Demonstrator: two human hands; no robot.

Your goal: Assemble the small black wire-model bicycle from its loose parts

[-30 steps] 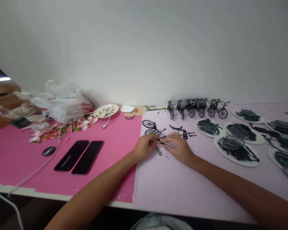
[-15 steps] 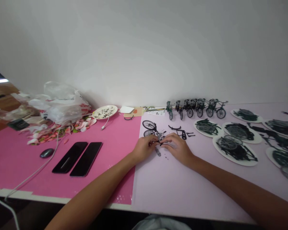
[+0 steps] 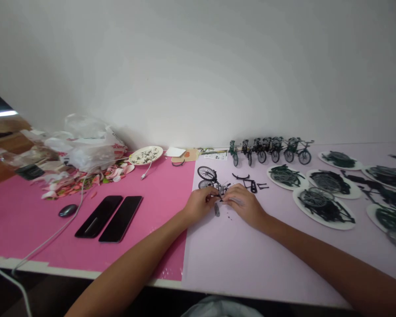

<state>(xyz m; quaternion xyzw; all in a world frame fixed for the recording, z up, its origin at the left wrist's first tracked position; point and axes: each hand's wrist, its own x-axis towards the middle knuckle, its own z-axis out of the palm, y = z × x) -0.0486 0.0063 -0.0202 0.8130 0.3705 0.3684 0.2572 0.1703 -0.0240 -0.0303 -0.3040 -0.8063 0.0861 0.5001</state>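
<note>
My left hand [image 3: 199, 204] and my right hand [image 3: 244, 201] meet over the pale purple sheet. The fingers of both are pinched on a small dark model bicycle part [image 3: 221, 200], mostly hidden by the fingertips. Just beyond the left fingers lie black spoked wheels [image 3: 207, 174] and grey bicycle pieces [image 3: 223, 188]. A small grey part [image 3: 217, 210] rests on the sheet below the fingertips, beside some tiny dark bits [image 3: 229, 217]. Behind my right hand are thin black plastic parts [image 3: 251, 184], lying loose.
Several assembled model bicycles [image 3: 297, 149] stand along the wall. White plates [image 3: 323, 223] heaped with bicycle parts cover the right side. To the left are two black phones [image 3: 120, 219], a mouse [image 3: 67, 210], plastic bags [image 3: 92, 145], petals [image 3: 119, 169], a cable and a plate of small bits [image 3: 152, 149].
The view has shifted slightly, so everything on the left sits a little further right. Both hands remain together at the same spot, with only slight finger movement.
</note>
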